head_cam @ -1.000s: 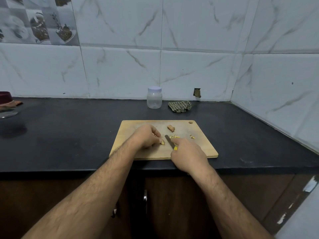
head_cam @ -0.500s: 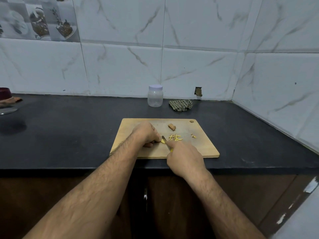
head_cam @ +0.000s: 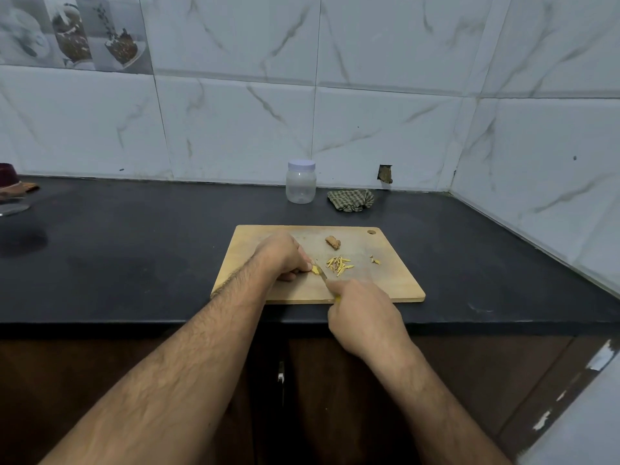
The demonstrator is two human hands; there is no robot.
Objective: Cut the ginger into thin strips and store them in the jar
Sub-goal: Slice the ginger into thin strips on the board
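Note:
A wooden cutting board (head_cam: 396,280) lies on the black counter. My left hand (head_cam: 283,258) pinches a small yellow ginger piece (head_cam: 315,270) against the board. My right hand (head_cam: 364,313) grips a knife (head_cam: 322,275) with a yellow handle; its blade rests beside that piece. A small pile of thin ginger strips (head_cam: 339,264) lies just right of the blade. An unpeeled brown ginger chunk (head_cam: 332,242) sits farther back, and a few scraps (head_cam: 374,260) lie to the right. The clear jar (head_cam: 301,182) with a white lid stands shut by the wall.
A crumpled checked cloth (head_cam: 350,200) lies right of the jar. At the far left edge stand a dark red bowl (head_cam: 7,174) and a glass lid (head_cam: 13,208). The tiled wall turns a corner on the right, and cabinet doors sit below the counter edge.
My right hand drew the knife back toward me and slightly left, onto the ginger piece. More cut strips now lie in the pile. The view tilted a little.

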